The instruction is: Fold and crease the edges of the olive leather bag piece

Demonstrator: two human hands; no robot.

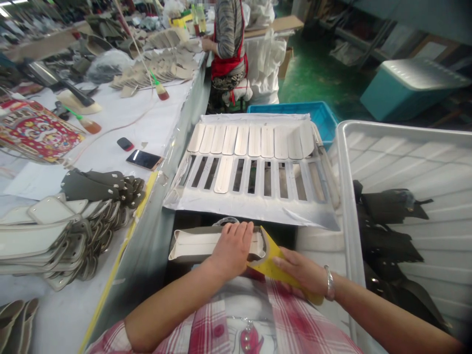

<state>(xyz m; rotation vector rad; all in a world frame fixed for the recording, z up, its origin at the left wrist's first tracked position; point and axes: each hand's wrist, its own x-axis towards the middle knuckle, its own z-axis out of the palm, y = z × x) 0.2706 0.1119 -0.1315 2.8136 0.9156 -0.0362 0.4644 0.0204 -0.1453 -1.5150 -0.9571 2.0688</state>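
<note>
Close to my body lies a long dark-grey piece (195, 246) with raised edges and a cream strip inside. My left hand (232, 248) is closed over its right part, fingers bent across the far edge. A yellow curved plate (268, 260) meets the right end of the piece, where it hugs the rounded edge. My right hand (300, 270) grips this plate from the right, some fingers hidden beneath it. Just beyond, a white slotted rack (221, 202) carries a row of cream rounded strips (241, 141), with one more strip (223, 174) across the slots.
Left, a white-covered table (147, 118) holds stacked grey-and-white pieces (47, 241), a phone (143, 159) and glue bottles (88, 125). Right stands a large white bin (344, 196) with dark pieces inside. Behind the rack are a blue crate (320, 112) and a person (228, 44) at the table.
</note>
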